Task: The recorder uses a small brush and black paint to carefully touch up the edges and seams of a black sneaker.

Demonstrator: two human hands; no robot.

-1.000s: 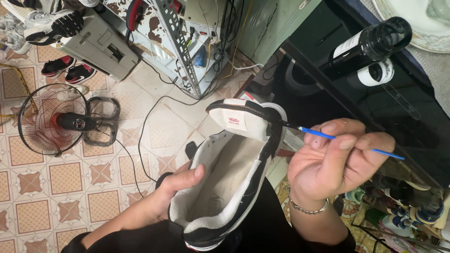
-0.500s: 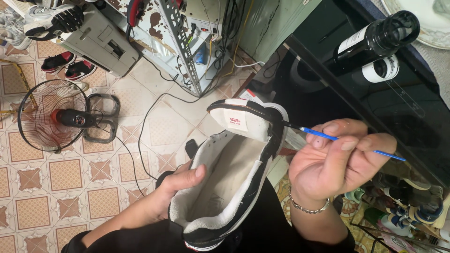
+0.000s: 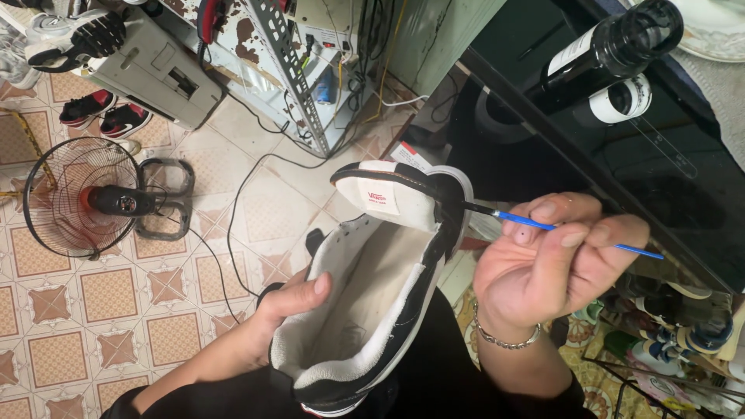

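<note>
The black-and-white shoe [image 3: 372, 287] sits in your lap area, opening up toward the camera, heel end away from you, white lining and tongue label showing. Your left hand [image 3: 291, 302] grips its near-left side, thumb hooked over the padded collar, the other fingers wrapped under and out of sight, so clamped on the shoe.

Your right hand [image 3: 555, 260] pinches a thin blue-handled brush [image 3: 574, 235] between thumb and closed fingertips, the handle's tail sticking out to the right. The dark brush tip touches the shoe's outer edge at the far right, about where black upper meets white rim. Whether there is paint or glue on the tip, I can't tell.

Judgement: you're in the detailing step, working the brush along the heel-side edge of the shoe. Next stroke needs a steady left grip, a small wrist move only, and the tip kept on the seam line, off the white lining. Rotate the shoe with the left hand rather than reaching round with the brush.

Around you: a black tabletop [image 3: 621, 155] on the right with a dark bottle [image 3: 597, 54] lying on it, a roll of tape [image 3: 621, 101] just beside the bottle. On the tiled floor [image 3: 70, 326] to the left, a small fan [image 3: 81, 198]; further up, a pair of red-and-black shoes [image 3: 101, 116].
</note>
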